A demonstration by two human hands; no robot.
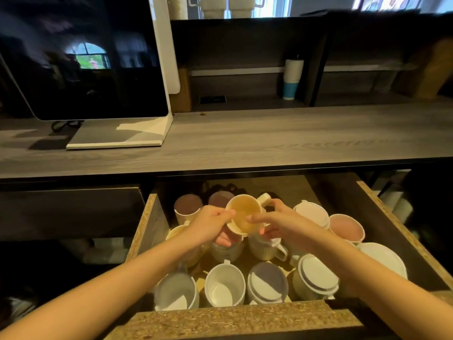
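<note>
A cream mug (244, 215) is held tilted above an open drawer (245, 315), its mouth turned toward me and its handle at the upper right. My left hand (210, 224) grips its left rim and side. My right hand (277, 222) holds its right side near the handle, index finger lying across the rim. The drawer is filled with several mugs (224, 285), some open, some with white lids (317, 274).
A grey wooden counter (269, 136) runs above the drawer. A large dark screen on a white stand (81, 60) sits at the left. A stack of paper cups (292, 78) stands in the back shelf. White plates (382, 258) lie at the drawer's right.
</note>
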